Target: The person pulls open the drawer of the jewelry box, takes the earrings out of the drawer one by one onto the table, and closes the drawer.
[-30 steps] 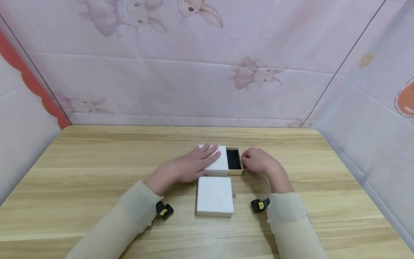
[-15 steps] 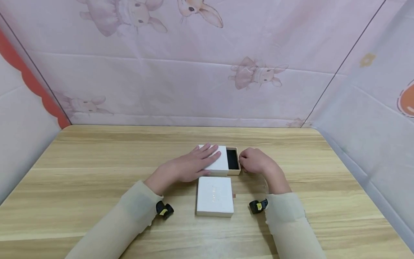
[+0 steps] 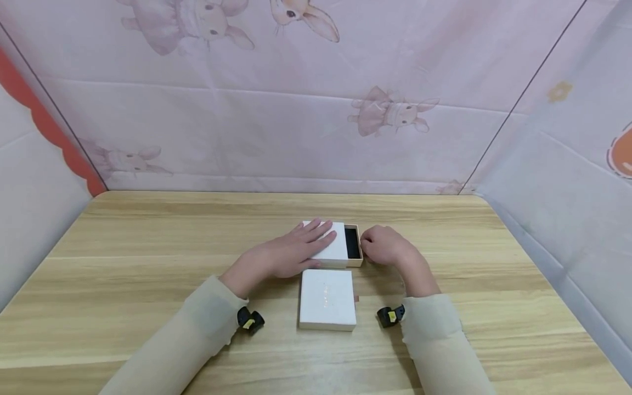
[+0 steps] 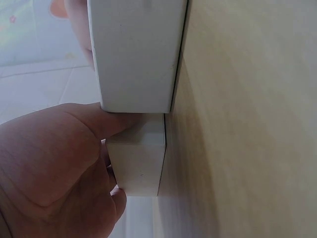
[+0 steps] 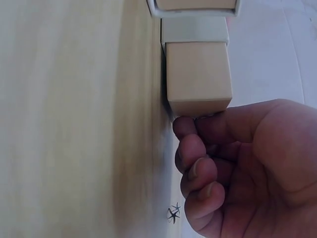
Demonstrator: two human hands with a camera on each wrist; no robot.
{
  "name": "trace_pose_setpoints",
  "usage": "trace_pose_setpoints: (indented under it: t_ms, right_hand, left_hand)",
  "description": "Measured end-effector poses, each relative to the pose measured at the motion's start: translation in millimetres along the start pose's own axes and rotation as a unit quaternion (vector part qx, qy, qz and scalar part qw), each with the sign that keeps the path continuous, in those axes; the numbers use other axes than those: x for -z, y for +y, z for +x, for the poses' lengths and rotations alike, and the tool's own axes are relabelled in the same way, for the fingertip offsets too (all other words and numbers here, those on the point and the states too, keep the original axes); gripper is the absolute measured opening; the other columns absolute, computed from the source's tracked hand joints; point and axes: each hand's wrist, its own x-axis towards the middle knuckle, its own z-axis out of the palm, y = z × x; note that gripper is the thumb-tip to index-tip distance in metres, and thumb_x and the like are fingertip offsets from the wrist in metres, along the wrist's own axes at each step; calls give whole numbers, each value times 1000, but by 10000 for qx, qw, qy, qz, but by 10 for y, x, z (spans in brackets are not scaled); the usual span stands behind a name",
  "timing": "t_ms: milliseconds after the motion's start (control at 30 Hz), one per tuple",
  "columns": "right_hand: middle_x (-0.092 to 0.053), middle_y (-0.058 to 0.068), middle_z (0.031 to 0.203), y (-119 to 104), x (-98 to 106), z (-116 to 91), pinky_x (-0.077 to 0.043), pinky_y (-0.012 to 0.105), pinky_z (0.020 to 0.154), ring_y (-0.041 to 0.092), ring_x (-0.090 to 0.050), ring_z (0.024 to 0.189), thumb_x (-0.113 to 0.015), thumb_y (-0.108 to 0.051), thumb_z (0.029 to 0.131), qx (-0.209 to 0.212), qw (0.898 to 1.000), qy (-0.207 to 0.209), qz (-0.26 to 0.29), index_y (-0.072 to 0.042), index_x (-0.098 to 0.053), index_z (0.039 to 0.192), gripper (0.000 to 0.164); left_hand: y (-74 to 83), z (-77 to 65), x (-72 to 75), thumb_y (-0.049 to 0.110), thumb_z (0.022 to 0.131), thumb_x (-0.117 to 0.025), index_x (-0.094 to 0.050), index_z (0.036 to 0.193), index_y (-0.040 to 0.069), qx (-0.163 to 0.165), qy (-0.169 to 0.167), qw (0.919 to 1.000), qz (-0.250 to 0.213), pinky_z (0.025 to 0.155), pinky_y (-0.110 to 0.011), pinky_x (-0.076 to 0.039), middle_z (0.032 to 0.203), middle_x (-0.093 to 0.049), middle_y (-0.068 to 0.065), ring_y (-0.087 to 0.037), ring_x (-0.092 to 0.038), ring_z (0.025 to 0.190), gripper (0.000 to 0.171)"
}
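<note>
A white slide-out box (image 3: pixel 338 250) lies on the table, its cream drawer (image 3: pixel 355 263) sticking partway out to the right. Black lining shows inside the drawer. My left hand (image 3: pixel 293 252) rests flat on the box's white sleeve with fingers spread over the top, and its thumb (image 4: pixel 111 124) lies along the near side. At the drawer's end wall, my right hand (image 3: pixel 387 245) touches the cardboard (image 5: pixel 198 72) with curled fingers, thumb and index tips close together. Whether a tab is pinched between them, I cannot tell.
A second white box (image 3: pixel 327 299) with gold lettering lies just in front, shut, with a small reddish tab (image 3: pixel 356 299) at its right side. The wooden table (image 3: pixel 163 236) meets a printed rabbit backdrop (image 3: pixel 276 137) at the back. Black cameras (image 3: pixel 250 321) sit at both wrists.
The drawer has slid left, farther into its sleeve, so less black lining shows. My right hand has moved left along with it. My left hand has stayed in place on the sleeve.
</note>
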Motion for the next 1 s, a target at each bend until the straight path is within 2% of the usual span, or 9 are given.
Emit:
trace_pose_setpoints:
  t_ms: [433,733,1000]
  right_hand:
    - [-59,3,64,-90,11,-13,-45,34,66,21,-55,66,-44,-14,98,-67,9998,117,-122,-11,-63,73,32]
    - [-59,2,60,-84,-19,-5,-44,32,62,20,-53,61,-43,-12,97,-19,9999,123,10,-11,-63,72,32]
    - [-60,2,62,-94,-36,-4,-45,33,64,20,-54,63,-42,-14,98,-100,9999,91,2,-11,-63,74,32]
  left_hand:
    - [6,-16,24,34,107,-44,-13,161,12,-119,124,9998,-64,123,-54,-7,168,-1,-13,-36,1,154,66]
    - [22,-16,28,34,107,-43,-13,161,13,-99,67,9999,-8,123,-53,-7,168,-1,-12,-35,1,154,65]
    - [5,-12,1,33,107,-43,-13,161,11,-106,83,9999,15,123,-55,-7,168,-1,-12,-36,1,154,65]
